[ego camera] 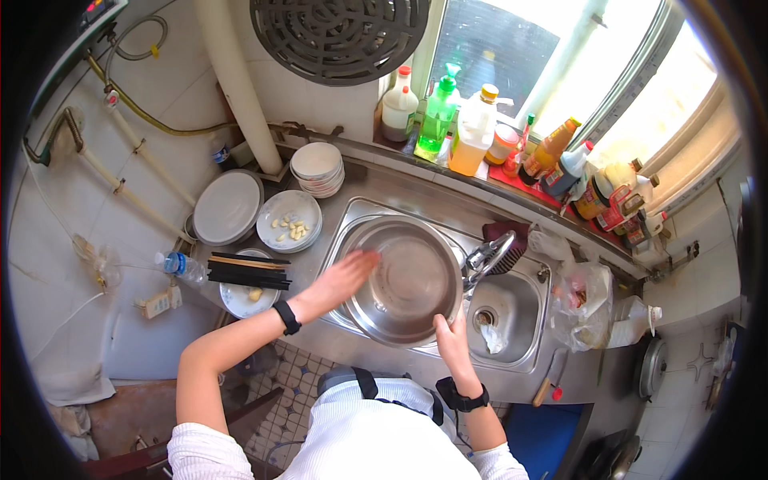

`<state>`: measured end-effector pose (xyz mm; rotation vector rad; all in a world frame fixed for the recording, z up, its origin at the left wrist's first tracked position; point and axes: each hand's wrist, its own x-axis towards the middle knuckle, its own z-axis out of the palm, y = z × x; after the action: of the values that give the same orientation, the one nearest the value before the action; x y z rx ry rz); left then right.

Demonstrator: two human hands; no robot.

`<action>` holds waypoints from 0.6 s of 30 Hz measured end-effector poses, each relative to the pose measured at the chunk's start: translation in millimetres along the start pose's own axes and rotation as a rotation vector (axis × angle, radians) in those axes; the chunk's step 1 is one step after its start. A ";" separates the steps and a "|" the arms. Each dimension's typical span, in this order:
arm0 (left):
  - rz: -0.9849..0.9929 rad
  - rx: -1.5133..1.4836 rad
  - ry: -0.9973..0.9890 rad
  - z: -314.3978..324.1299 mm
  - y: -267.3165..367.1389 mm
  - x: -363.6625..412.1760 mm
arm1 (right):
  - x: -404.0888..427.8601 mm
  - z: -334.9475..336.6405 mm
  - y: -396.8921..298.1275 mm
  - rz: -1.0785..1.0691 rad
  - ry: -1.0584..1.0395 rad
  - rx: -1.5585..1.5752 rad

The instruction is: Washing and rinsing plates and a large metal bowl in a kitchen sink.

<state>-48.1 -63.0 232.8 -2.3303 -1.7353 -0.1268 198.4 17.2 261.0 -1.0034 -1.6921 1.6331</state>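
A large round stainless steel basin [414, 273] is tilted over the left bowl of a double sink, with its inside towards me. My right hand [451, 337] grips its lower right rim, thumb on the inner side. My left hand [348, 273] reaches across the left rim, fingers stretched over the inner wall and blurred; no object shows in it. The chrome faucet [489, 258] stands right beside the basin. In the right sink bowl [516, 288], a crumpled white scrap [494, 339] lies near the drain.
Left of the sink are stacked bowls [316, 162], a plate with peeled garlic cloves [282, 207] and chopsticks [249, 270] across another plate. Bottles [474, 132] line the windowsill. Plastic bags [579, 300] and a wooden-handled knife [549, 378] lie to the right.
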 end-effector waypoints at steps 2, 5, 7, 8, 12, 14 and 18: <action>0.093 -0.263 -0.167 16.4 31.9 -15.2 | 0.5 5.1 -17.9 -0.037 0.043 -0.012; 0.096 -0.886 -0.136 -2.9 72.0 -7.3 | 3.1 4.5 4.5 0.084 0.072 0.055; 0.010 -1.114 -0.096 -20.0 91.7 14.5 | 5.9 11.3 24.0 -0.040 0.142 -0.019; -0.010 -1.124 -0.072 -16.0 95.9 20.9 | 4.7 13.9 29.1 -0.170 0.187 -0.093; 0.042 -0.966 -0.045 -12.2 83.1 16.2 | 5.3 13.7 4.4 -0.123 0.082 -0.108; 0.141 -0.712 -0.139 -10.5 63.0 5.2 | 8.7 -1.6 2.8 -0.119 0.052 -0.107; 0.337 -0.234 -0.021 18.9 11.2 -15.4 | 15.6 -18.8 -7.1 -0.083 0.020 -0.207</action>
<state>-43.3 -75.9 209.8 -2.7629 -1.3728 -0.2584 204.4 40.8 268.1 -1.0270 -1.8927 1.4129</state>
